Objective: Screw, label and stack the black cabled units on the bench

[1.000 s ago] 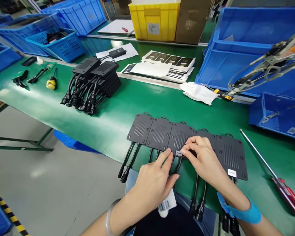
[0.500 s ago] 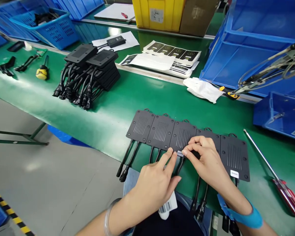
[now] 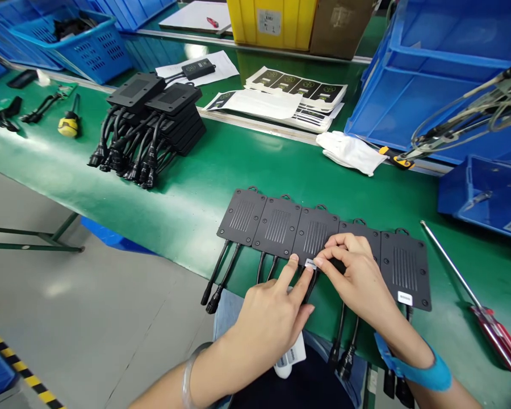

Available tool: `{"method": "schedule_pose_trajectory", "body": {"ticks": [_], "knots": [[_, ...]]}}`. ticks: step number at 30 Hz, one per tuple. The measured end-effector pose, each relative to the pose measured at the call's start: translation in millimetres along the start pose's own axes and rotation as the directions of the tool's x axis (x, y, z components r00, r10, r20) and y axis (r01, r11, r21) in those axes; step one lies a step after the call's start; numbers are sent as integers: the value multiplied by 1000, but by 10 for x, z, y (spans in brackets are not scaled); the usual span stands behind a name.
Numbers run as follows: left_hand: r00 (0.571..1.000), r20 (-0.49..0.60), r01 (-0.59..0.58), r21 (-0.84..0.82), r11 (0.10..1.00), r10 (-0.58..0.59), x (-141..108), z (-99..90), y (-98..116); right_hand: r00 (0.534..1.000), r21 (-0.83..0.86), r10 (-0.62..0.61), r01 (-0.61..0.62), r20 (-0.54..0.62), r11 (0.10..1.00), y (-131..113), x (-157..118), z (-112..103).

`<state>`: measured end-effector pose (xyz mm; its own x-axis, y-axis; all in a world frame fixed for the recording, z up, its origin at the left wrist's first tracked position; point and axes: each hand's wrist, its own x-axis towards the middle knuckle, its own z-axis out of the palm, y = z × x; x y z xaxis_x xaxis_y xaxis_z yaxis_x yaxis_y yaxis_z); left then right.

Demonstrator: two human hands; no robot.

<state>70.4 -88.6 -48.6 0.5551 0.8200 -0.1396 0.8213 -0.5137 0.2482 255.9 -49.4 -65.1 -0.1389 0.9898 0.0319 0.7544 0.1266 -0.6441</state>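
Observation:
Five flat black adapter boxes lie side by side, finned backs up, cables toward me. My right hand [image 3: 357,275] pinches the right end of a small white label [image 3: 310,263] at the lower edge of the middle box [image 3: 315,230]. My left hand [image 3: 272,312] has its index and middle fingertips at that edge, the middle one against the label's left part. Its other fingers are folded under around a white sheet of labels [image 3: 296,352], which shows below the palm. The rightmost box [image 3: 404,267] bears a similar white label [image 3: 405,298] at its bottom.
A red-handled screwdriver [image 3: 481,318] lies at right, near a small blue bin [image 3: 485,199]. Stacked adapters [image 3: 174,102] with bundled cables sit back left. Behind are printed label sheets [image 3: 298,88], white gloves [image 3: 350,152], a large blue crate [image 3: 421,96] and a yellow bin [image 3: 272,25].
The left middle fingertip has shifted slightly right and down, onto the label. The right hand keeps its pinch. The whole view has shifted a little.

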Motion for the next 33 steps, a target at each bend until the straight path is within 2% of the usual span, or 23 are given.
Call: {"method": "schedule_pose_trajectory", "body": {"ticks": [5, 8, 11, 13, 14, 16, 17, 19, 21, 23, 25, 28, 30, 33], "knots": [[1000, 10, 9, 31, 999, -10, 9, -21, 21, 997, -78, -65, 63, -32, 995, -2, -39, -20], [1000, 18, 21, -12, 1000, -21, 7, -46, 6, 976, -191, -206, 190, -65, 963, -16, -147, -17], [999, -16, 38, -135, 990, -40, 2, -64, -42, 930, -398, -367, 349, 34, 848, -27, -289, 5], [996, -44, 57, -271, 961, -72, -1, -82, -92, 917, -510, -391, 375, 80, 774, -37, -370, 9], [994, -57, 70, -359, 931, -97, -4, -94, -120, 922, -532, -383, 357, 66, 768, -49, -404, 4], [984, -84, 88, -549, 831, -160, -10, -119, -169, 938, -476, -347, 299, -14, 827, -106, -459, -19], [976, -103, 85, -633, 769, -192, -14, -129, -187, 949, -391, -314, 274, -41, 879, -153, -482, -33], [955, -157, 52, -749, 661, -253, -27, -139, -200, 970, -128, -241, 236, -23, 963, -279, -524, -48], [929, -222, 0, -801, 599, -297, -46, -135, -192, 982, 136, -182, 173, 53, 975, -415, -555, -38], [908, -271, -53, -830, 555, -319, -76, -125, -179, 988, 273, -139, 116, 69, 955, -516, -567, -8], [906, -263, -79, -875, 478, -331, -117, -115, -180, 995, 287, -94, 83, 26, 954, -562, -557, 19], [929, -162, -66, -957, 284, -332, -186, -104, -220, 997, 250, -72, 77, -27, 965, -567, -519, 22], [935, -101, -43, -984, 174, -339, -226, -92, -253, 994, 242, -102, 107, -33, 964, -570, -491, 8], [924, -47, -17, -997, 81, -379, -265, -62, -281, 983, 196, -177, 184, -53, 963, -591, -456, 9]]}}
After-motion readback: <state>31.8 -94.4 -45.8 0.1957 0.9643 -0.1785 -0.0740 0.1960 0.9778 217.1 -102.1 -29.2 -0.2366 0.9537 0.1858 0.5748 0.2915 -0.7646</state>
